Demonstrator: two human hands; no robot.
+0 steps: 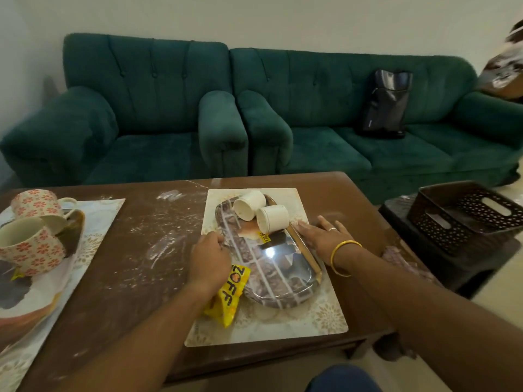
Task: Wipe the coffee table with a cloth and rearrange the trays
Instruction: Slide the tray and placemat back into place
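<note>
The room is dim and flatly lit, with muted colours and soft shadows. The light falls from above and leaves one white spot of glare on the glossy tray (pixel 268 253). The wide lens bows the sofa (pixel 311 108) and coffee table (pixel 127 278) toward the edges, and the patterned object (pixel 506 66) at the top right is smeared with blur.

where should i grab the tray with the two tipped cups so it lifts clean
Take the tray by its two long rims, midway, one hand from each side, where the left hand and right hand are. It is long and shallow, and the paper cups lie tipped at its far end, so level lifting likely matters.
</note>
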